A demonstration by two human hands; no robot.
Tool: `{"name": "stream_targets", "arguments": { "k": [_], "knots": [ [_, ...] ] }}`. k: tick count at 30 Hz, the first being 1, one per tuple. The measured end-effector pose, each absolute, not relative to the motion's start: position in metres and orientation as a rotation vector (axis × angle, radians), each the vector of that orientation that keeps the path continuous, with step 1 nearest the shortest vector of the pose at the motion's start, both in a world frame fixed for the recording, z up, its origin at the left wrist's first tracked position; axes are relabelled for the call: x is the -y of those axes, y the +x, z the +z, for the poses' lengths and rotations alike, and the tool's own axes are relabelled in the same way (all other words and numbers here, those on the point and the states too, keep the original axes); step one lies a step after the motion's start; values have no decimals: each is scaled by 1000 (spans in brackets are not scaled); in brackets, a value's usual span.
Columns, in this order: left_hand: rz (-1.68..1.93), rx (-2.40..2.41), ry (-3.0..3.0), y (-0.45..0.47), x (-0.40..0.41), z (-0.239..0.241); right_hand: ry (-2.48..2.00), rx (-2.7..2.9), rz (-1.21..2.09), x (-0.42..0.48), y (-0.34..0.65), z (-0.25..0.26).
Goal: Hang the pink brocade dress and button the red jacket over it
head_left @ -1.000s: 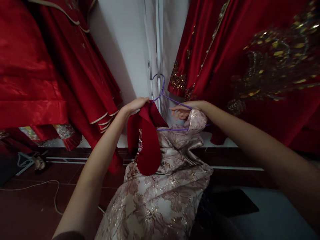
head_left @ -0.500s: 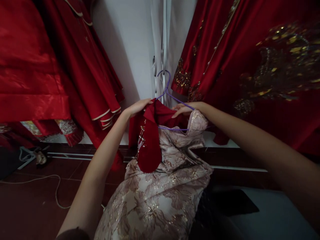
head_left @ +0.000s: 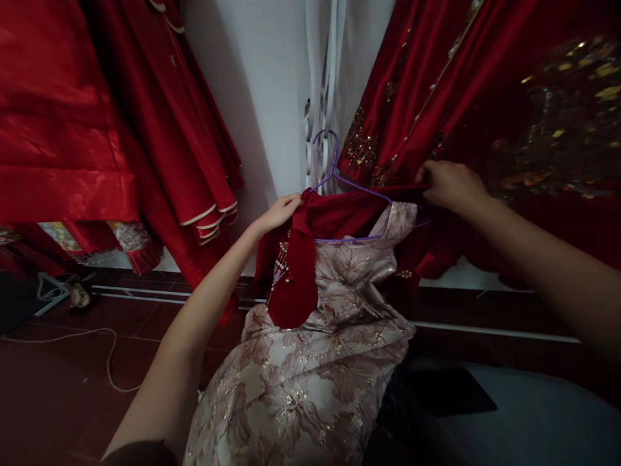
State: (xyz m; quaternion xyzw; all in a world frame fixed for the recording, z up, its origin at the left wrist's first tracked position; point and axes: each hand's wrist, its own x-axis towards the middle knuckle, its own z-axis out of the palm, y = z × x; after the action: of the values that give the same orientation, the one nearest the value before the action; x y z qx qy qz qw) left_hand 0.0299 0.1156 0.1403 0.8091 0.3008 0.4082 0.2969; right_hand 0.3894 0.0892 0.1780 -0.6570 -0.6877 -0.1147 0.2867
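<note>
A red velvet jacket (head_left: 297,285) with beaded trim hangs over the left shoulder of a purple hanger (head_left: 334,171). On the same hanger is a pale pink floral dress (head_left: 301,382) with metallic thread, its right strap over the hanger's right end. My left hand (head_left: 284,212) pinches the jacket's collar at the hanger's left shoulder. Out to the right, my right hand (head_left: 451,184) is closed on the other edge of the jacket, pulling it taut behind the hanger. Part of the jacket lies hidden behind the dress.
Red garments (head_left: 194,129) hang on the left, and red gowns with gold embroidery (head_left: 359,142) on the right. White metal bars (head_left: 330,71) stand behind the hanger. A cable (head_left: 114,356) lies on the dark tiled floor. A dark flat object (head_left: 446,391) rests on a grey surface at lower right.
My right hand has moved from behind the hanger out to the right, drawing the jacket's edge with it. My left hand stays at the collar. The view has shifted slightly.
</note>
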Motion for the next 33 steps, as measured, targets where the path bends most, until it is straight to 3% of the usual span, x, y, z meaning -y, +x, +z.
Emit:
{"name": "stream_targets", "arguments": {
  "k": [6, 12, 15, 20, 25, 33],
  "knots": [
    [1100, -782, 2272, 30, -116, 136, -1933, 1899, -330, -77, 432, 173],
    [1174, -964, 2489, 36, -110, 123, -1526, 1936, 631, -54, 396, 165],
    [1157, -1147, 2585, 41, -101, 118, -1396, 1839, 841, -50, 343, 149],
    [1110, -1439, 2678, 39, -89, 118, -1073, 1838, 659, -36, 247, 112],
    [1285, -1568, 2634, 31, -67, 111, -989, 1875, 480, -14, 227, 91],
    [1344, -919, 2184, 81, -34, 65, -901, 1775, 538, -16, 220, 73]
  ]
}}
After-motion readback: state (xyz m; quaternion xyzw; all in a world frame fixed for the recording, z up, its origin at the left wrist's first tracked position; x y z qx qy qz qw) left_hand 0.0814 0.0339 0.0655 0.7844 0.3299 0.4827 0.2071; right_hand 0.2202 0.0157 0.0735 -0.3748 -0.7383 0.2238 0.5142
